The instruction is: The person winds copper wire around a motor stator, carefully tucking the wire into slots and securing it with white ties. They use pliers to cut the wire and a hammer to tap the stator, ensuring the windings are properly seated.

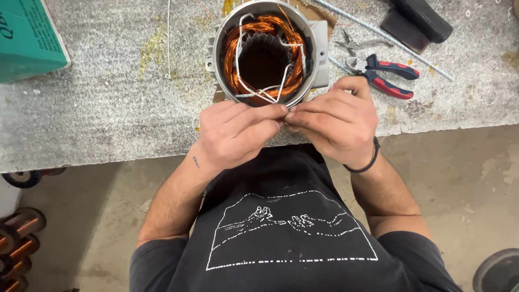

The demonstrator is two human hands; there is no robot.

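A grey metal motor housing [320, 50] stands upright on the stone workbench [108, 108], with copper windings [265, 26] coiled inside and white sleeved wires [263, 92] crossing its near side. My left hand [235, 132] and my right hand [335, 121] meet fingertip to fingertip just below the housing's near rim. Both pinch something thin there, seemingly the white wire ends, which the fingers mostly hide.
Red-and-blue pliers [386, 75] lie right of the housing, beside a threaded rod [389, 38] and a black object [419, 19]. A teal box [27, 38] sits at the far left. Copper wire spools [16, 243] stand on the floor at lower left.
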